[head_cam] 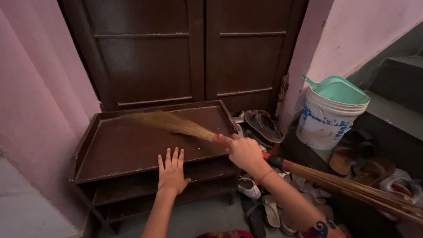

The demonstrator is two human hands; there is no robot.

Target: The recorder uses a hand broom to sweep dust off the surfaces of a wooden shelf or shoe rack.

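Right hand [243, 152] wraps its grip tight around the broom [185, 125], bristles lying across the top of the dark shoe rack [110, 154]. Left hand [172, 172] rests flat, fingers spread, on the rack's front edge. Sandals [263, 125] and a white bucket [324, 121] sit alongside.

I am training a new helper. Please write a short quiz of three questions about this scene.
1. True or false: the left hand lies flat on the top of the brown shoe rack.
2. What does the right hand hold?
3. What covers the white bucket: A) a green dustpan, B) a towel?

Key: 1 true. 2 a grass broom. 3 A.
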